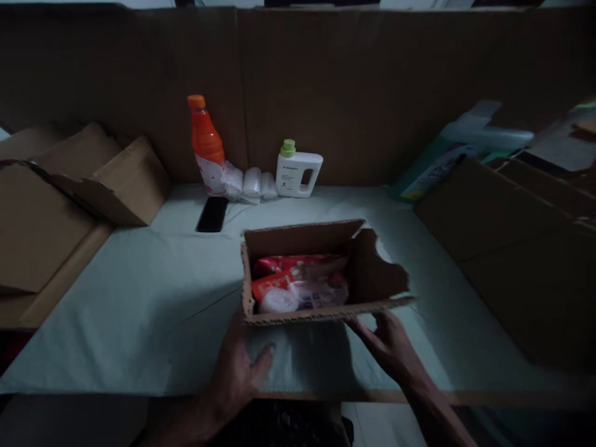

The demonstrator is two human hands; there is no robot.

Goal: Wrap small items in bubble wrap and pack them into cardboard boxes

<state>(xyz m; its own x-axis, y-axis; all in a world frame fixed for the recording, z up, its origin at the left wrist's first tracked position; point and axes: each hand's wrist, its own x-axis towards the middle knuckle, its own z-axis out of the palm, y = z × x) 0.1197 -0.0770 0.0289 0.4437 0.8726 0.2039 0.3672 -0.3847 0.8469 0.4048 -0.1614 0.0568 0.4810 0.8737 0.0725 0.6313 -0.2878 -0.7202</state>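
Note:
A small open cardboard box is in front of me, its open top tilted toward my view. Inside are a red packet, a clear plastic-wrapped item and a white roll-like item. My left hand grips the box at its near left corner, fingers partly hidden behind the wall and thumb standing away from it. At the near right side, my right hand holds the box from below, its fingertips partly hidden under the front edge.
An orange-capped bottle, bubble-wrapped rolls, a white jug and a phone are at the back of the cloth-covered table. Cardboard boxes flank left and right, beside a leaning teal bottle.

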